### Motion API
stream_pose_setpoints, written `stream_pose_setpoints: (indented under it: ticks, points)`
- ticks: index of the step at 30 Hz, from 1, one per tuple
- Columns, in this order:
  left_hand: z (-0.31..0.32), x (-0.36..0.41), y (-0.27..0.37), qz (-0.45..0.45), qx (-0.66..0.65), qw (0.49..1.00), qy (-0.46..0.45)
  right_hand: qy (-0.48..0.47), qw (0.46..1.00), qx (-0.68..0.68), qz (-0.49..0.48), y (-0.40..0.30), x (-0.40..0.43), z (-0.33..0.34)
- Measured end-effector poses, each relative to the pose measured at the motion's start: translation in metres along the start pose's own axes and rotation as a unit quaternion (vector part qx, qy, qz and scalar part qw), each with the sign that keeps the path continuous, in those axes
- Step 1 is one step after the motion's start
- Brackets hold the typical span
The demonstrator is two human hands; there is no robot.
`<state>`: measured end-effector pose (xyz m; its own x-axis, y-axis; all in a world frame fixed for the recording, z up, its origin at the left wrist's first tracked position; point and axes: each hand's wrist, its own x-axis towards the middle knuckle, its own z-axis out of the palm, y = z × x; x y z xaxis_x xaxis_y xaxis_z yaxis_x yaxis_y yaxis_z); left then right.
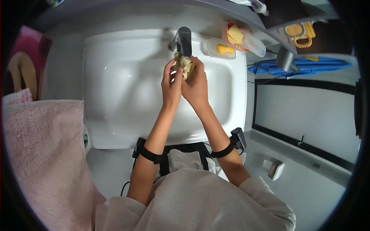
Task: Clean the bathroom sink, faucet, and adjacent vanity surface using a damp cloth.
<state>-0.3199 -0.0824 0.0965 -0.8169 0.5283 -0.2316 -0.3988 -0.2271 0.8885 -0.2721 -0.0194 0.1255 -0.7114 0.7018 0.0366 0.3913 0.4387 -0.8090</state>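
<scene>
My left hand and my right hand are together over the white washbasin. Between them they grip a crumpled pale yellowish bundle, which looks like cloth; dark marks show at its far end. Fingers and palms hide part of it. The bundle is right under the near end of the grey faucet, and I cannot tell whether water is running. Both forearms reach in over the basin's near rim.
On the basin's back right corner sit a yellow soap bar in a clear dish and an orange basket. A grey hair dryer hangs at right. A pink towel hangs at left. A shelf edge runs along the back.
</scene>
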Motion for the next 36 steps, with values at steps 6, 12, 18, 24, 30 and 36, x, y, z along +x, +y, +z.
stream_pose_setpoints:
  ticks: [6,12,18,24,30,36]
  points:
    - [-0.002,0.013,-0.009,-0.028,0.04,0.999,-0.006,-0.016,0.973,0.202,0.115,-0.01,-0.012,-0.012]
    - [-0.009,0.026,-0.006,0.025,0.064,0.997,-0.035,-0.055,0.936,0.333,0.095,0.006,-0.005,-0.021]
    - [-0.032,0.067,-0.011,-0.041,0.01,0.997,0.066,0.03,0.988,0.135,0.072,0.023,0.029,-0.009]
    - [-0.021,0.094,0.012,-0.088,0.046,0.995,0.001,0.027,0.969,0.173,0.174,0.042,0.042,0.005]
    - [-0.027,0.071,0.006,-0.136,-0.03,0.99,0.021,0.022,0.954,0.22,0.205,0.044,0.044,0.006]
    - [-0.022,0.079,-0.005,-0.087,-0.01,0.996,0.027,0.0,0.973,0.142,0.181,0.047,0.043,0.003]
